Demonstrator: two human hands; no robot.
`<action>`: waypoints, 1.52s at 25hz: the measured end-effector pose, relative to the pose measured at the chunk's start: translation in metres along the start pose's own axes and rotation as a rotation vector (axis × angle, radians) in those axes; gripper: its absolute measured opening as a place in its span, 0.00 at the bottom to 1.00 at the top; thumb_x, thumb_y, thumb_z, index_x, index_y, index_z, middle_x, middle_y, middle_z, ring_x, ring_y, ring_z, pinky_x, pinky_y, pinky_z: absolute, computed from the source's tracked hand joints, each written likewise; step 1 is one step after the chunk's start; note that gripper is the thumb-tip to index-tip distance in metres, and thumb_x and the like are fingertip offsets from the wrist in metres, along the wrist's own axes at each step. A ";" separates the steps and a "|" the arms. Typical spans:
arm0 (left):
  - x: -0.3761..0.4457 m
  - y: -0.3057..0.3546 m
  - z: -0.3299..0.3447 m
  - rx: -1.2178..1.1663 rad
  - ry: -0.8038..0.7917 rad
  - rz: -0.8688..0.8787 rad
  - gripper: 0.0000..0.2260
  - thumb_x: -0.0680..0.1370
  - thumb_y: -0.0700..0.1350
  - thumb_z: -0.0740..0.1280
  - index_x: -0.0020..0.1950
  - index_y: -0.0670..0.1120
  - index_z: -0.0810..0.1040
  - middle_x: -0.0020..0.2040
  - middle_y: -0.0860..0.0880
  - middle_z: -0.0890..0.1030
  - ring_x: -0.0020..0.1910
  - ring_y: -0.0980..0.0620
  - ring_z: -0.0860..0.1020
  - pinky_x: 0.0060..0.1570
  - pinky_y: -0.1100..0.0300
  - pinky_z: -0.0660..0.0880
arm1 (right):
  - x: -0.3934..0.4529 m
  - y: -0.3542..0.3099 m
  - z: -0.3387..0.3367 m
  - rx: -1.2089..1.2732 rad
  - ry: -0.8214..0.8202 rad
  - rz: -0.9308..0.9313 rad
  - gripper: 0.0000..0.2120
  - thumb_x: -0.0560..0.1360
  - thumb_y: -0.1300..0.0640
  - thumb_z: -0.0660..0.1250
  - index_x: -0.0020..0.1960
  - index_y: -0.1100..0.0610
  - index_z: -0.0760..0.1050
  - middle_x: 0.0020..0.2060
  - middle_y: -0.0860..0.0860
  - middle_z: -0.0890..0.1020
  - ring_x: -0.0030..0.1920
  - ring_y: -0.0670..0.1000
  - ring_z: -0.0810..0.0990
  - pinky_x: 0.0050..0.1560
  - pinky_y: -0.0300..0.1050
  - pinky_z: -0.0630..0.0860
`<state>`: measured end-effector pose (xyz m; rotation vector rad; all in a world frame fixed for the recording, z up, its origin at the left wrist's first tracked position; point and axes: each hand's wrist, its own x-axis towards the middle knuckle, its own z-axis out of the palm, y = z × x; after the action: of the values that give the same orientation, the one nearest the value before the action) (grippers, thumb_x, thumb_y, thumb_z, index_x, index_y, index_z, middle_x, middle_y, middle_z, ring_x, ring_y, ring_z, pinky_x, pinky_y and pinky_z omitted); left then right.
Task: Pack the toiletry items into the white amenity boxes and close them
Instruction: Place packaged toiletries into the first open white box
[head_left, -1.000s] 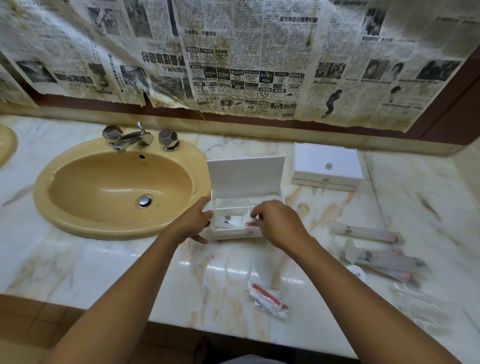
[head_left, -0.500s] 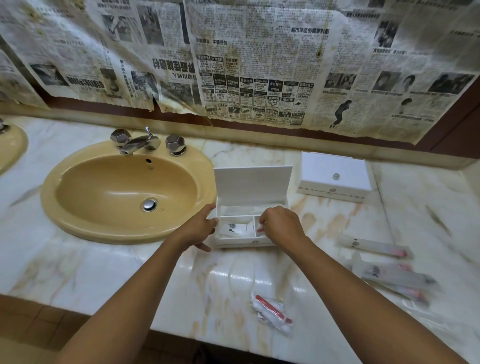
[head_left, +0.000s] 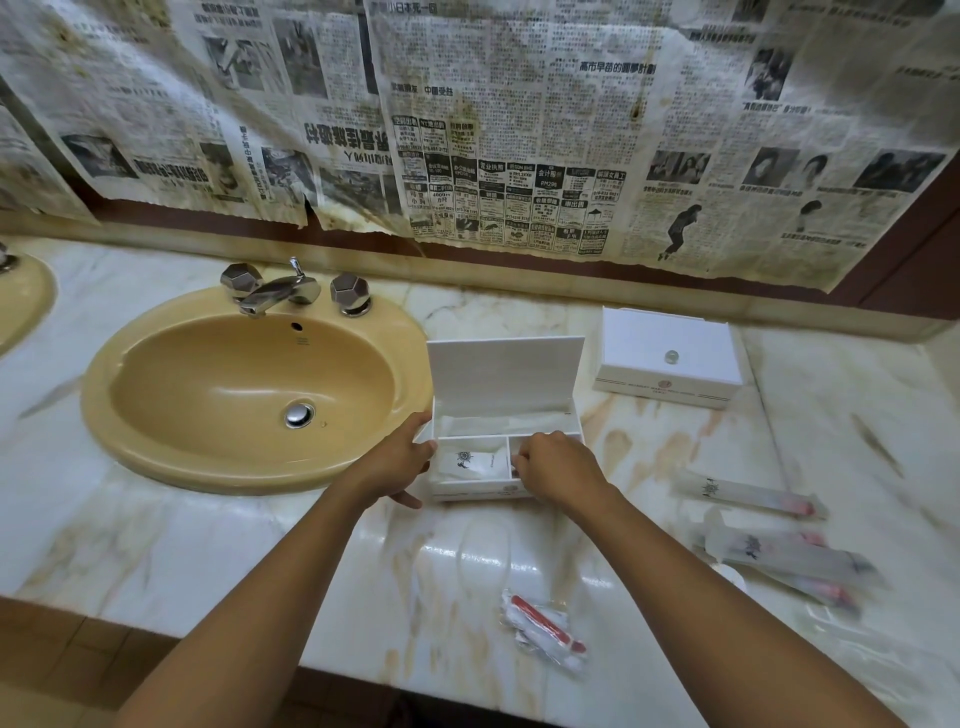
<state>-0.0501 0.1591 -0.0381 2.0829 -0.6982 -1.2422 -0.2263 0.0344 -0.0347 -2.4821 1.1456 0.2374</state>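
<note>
Both hands are set at the open amenity box (head_left: 498, 415). Left hand (head_left: 397, 467): held against the box's left wall, thumb at the rim, fingers fairly straight, steadying rather than clasping. Right hand (head_left: 558, 470): fingers curled down into the front right compartment; whether an item is pinched there cannot be told, as the fingertips are hidden.

Box contents: one white sachet (head_left: 470, 462) with a dark emblem, lying in the front left compartment between the hands; rear compartment lined with pale wrapping. Lid standing upright beyond the hands.

Closed amenity box (head_left: 670, 358): beyond and to the right of the right hand.

Unpacked items: long frosted sleeves (head_left: 748, 496) (head_left: 789, 558) well to the right of the right forearm; a clear packet with a red-capped piece (head_left: 545, 631) near the counter edge, between the forearms.

Step judged in hand: seating an item in the right compartment. Next move calls for withdrawal of the right hand and a reach to the packet or sleeves.

Against the earlier frame: both hands are placed much as they were; the right is seen slightly deeper in the compartment.
</note>
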 end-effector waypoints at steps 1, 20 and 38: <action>0.000 0.000 0.000 0.000 -0.001 0.000 0.22 0.84 0.46 0.56 0.77 0.58 0.57 0.62 0.47 0.73 0.60 0.49 0.73 0.46 0.44 0.83 | -0.001 0.000 0.001 0.001 -0.012 -0.004 0.11 0.77 0.56 0.56 0.37 0.56 0.72 0.44 0.56 0.81 0.40 0.56 0.72 0.37 0.43 0.64; 0.002 -0.002 0.000 -0.018 -0.015 0.014 0.22 0.84 0.47 0.57 0.77 0.58 0.57 0.74 0.51 0.66 0.64 0.47 0.74 0.43 0.43 0.83 | -0.084 -0.018 0.000 0.042 0.009 -0.199 0.15 0.75 0.48 0.66 0.59 0.53 0.77 0.56 0.51 0.80 0.55 0.54 0.78 0.51 0.47 0.74; -0.003 0.002 0.002 -0.019 0.004 0.016 0.22 0.84 0.46 0.56 0.77 0.57 0.58 0.72 0.51 0.65 0.60 0.48 0.73 0.45 0.43 0.83 | -0.080 -0.006 0.053 -0.057 -0.079 -0.314 0.20 0.77 0.63 0.61 0.66 0.54 0.63 0.53 0.55 0.74 0.52 0.58 0.75 0.41 0.46 0.67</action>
<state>-0.0534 0.1590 -0.0357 2.0596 -0.6975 -1.2309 -0.2728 0.1153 -0.0560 -2.6318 0.7134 0.2781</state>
